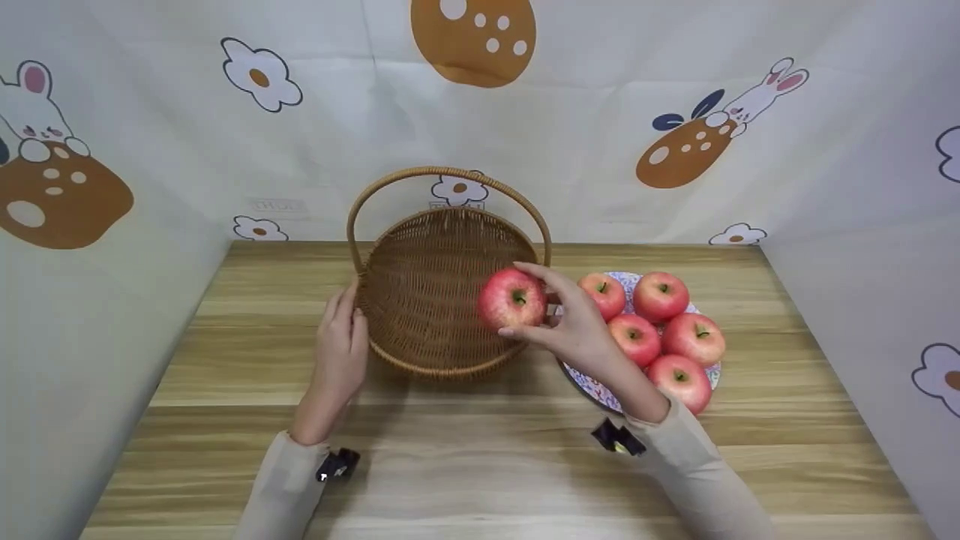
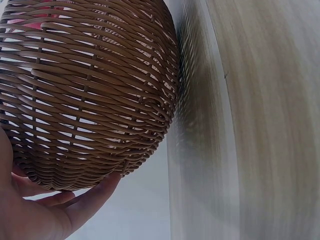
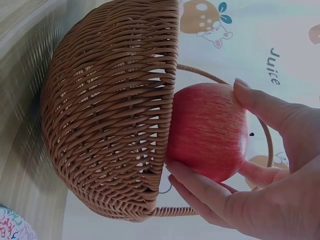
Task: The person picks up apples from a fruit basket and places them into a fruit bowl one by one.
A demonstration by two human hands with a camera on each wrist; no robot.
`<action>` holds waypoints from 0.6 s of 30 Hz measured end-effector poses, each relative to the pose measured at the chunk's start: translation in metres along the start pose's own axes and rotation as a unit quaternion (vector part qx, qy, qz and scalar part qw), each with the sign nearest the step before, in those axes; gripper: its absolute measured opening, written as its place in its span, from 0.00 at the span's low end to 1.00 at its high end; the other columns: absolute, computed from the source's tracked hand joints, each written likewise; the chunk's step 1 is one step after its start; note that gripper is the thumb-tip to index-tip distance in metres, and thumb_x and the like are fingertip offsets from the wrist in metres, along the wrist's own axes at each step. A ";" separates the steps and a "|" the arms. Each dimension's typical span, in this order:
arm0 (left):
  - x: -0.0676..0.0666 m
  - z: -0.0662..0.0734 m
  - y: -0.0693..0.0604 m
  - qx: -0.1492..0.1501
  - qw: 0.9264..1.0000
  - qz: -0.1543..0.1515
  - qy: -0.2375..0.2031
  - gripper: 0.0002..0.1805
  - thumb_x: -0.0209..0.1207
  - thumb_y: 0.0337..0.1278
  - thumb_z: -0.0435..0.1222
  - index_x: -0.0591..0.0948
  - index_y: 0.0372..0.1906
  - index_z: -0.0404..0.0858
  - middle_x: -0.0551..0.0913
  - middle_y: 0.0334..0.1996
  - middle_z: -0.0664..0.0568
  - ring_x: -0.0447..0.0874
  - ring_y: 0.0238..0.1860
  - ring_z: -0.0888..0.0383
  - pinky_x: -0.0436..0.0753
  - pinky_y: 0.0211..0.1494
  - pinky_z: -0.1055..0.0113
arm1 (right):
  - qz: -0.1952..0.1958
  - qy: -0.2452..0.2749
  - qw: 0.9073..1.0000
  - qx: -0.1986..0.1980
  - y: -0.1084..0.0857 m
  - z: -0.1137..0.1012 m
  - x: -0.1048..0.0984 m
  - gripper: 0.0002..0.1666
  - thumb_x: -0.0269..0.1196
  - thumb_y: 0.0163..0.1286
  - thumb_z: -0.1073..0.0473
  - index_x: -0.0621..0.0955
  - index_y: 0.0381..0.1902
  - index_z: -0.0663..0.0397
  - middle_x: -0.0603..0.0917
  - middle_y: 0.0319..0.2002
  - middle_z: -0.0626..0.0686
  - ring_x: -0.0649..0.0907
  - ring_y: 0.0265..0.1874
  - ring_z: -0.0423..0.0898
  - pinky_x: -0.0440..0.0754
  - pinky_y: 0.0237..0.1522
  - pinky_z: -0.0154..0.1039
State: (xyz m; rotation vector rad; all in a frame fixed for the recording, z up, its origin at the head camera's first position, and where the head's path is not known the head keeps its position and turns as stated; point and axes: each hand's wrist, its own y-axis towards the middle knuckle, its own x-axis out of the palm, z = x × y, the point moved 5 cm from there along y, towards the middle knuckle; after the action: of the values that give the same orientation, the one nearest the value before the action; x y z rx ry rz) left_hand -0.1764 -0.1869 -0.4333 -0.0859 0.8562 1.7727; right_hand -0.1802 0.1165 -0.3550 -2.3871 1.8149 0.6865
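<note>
A brown wicker basket [image 1: 435,300] with an arched handle stands on the table, its open top upward. My left hand [image 1: 341,349] rests against the left side of the basket; in the left wrist view its fingers [image 2: 100,195] lie along the woven outer wall. My right hand [image 1: 577,322] holds a red apple [image 1: 510,300] between thumb and fingers at the basket's right rim, stem facing up. In the right wrist view, the rim hides part of that apple [image 3: 210,130]. Whether the apple touches the basket, I cannot tell.
To the right of the basket, a patterned plate [image 1: 592,386] bears several red apples [image 1: 679,382]. The right forearm crosses above its near left edge. A wood-grain table [image 1: 465,457] lies under everything, and a printed cloth [image 1: 360,127] hangs close behind the basket.
</note>
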 end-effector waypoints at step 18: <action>0.000 0.001 0.000 0.003 1.000 0.005 0.003 0.27 0.46 0.73 0.24 0.68 0.74 0.20 0.75 0.63 0.23 0.79 0.51 0.34 0.80 0.62 0.38 | 0.019 0.033 0.999 0.023 -0.018 0.006 -0.017 0.47 0.79 0.58 0.71 0.74 0.74 0.62 0.74 0.68 0.63 0.82 0.59 0.56 0.86 0.55 0.40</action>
State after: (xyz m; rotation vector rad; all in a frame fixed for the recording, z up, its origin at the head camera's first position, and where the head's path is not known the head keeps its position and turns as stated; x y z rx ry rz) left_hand -0.1762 -0.1863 -0.4322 -0.0820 0.8676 1.7799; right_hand -0.1687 0.1393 -0.3578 -2.3780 1.8846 0.5693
